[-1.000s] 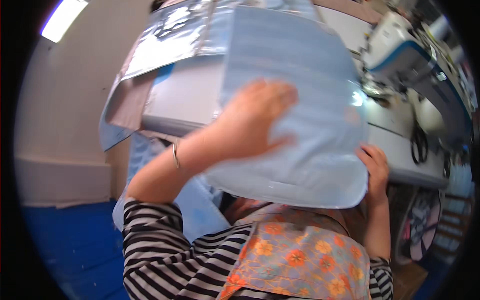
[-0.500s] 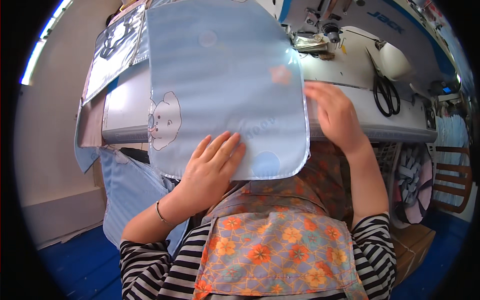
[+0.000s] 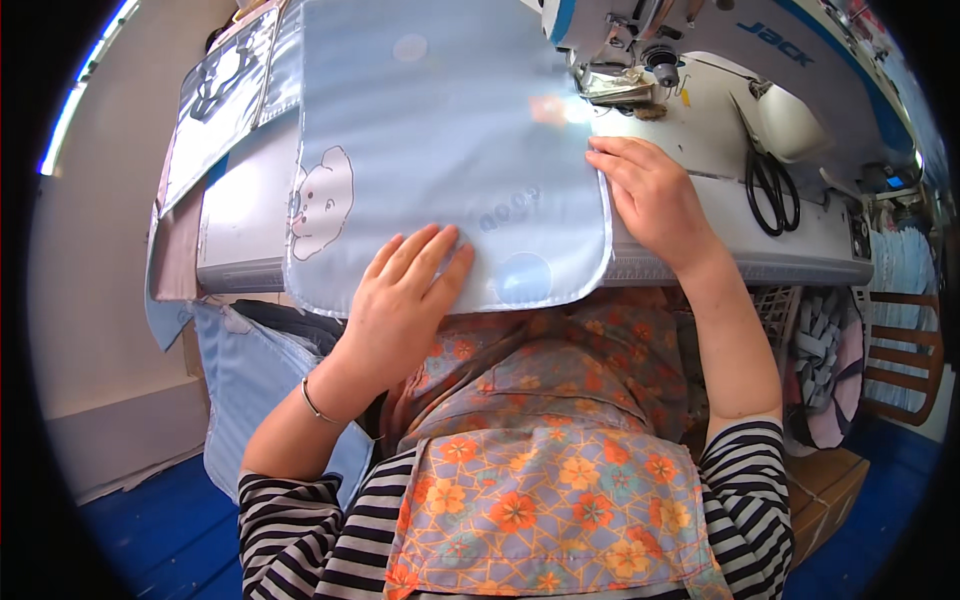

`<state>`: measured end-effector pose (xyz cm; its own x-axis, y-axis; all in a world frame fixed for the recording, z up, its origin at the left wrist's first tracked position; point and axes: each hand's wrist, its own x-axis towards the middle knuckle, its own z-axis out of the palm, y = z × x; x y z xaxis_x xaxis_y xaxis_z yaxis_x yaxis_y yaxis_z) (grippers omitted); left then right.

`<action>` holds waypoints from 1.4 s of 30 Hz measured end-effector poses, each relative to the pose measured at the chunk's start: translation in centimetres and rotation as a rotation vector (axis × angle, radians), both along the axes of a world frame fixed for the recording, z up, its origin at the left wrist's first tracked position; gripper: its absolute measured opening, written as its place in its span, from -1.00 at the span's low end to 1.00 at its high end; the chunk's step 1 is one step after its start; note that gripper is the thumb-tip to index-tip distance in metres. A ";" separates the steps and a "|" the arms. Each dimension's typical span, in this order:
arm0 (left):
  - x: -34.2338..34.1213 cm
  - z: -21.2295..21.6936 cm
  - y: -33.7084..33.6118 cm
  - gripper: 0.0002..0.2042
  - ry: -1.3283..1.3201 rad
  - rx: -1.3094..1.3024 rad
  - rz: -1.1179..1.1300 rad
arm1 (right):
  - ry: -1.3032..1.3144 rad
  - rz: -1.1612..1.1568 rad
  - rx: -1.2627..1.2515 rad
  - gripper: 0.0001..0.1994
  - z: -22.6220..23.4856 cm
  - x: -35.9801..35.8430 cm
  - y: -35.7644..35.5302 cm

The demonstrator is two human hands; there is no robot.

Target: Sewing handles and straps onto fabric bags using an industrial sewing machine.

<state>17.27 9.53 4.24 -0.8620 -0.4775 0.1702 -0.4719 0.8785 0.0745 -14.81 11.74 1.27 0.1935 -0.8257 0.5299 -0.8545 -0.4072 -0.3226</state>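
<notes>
A light blue fabric mat (image 3: 440,140) with a white bear print and a rounded bound edge lies flat on the white sewing table (image 3: 720,250). My left hand (image 3: 405,300) presses flat on its near edge, fingers spread. My right hand (image 3: 655,200) rests flat on the mat's right edge, just in front of the presser foot (image 3: 610,85) of the white sewing machine (image 3: 720,40). Neither hand grips anything.
Black scissors (image 3: 772,190) lie on the table to the right of my right hand. More blue and printed pieces (image 3: 215,95) are stacked at the table's left end, with blue fabric (image 3: 250,380) hanging below. A bin of cloth (image 3: 825,360) stands at the right. The floor is blue.
The mat, held up in the air a second ago, has come down flat onto the table and slid toward the machine. Both hands now press on it.
</notes>
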 end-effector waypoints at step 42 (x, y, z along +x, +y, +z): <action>-6.2 2.5 -3.2 -0.52 -0.227 -0.121 0.010 | 0.150 -0.088 0.036 -0.62 0.0 0.9 -2.8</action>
<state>11.12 6.36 6.76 -0.8801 -0.4738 0.0290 -0.4729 0.8699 -0.1400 -13.88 8.93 1.26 0.1940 -0.8610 0.4701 -0.9261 -0.3188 -0.2017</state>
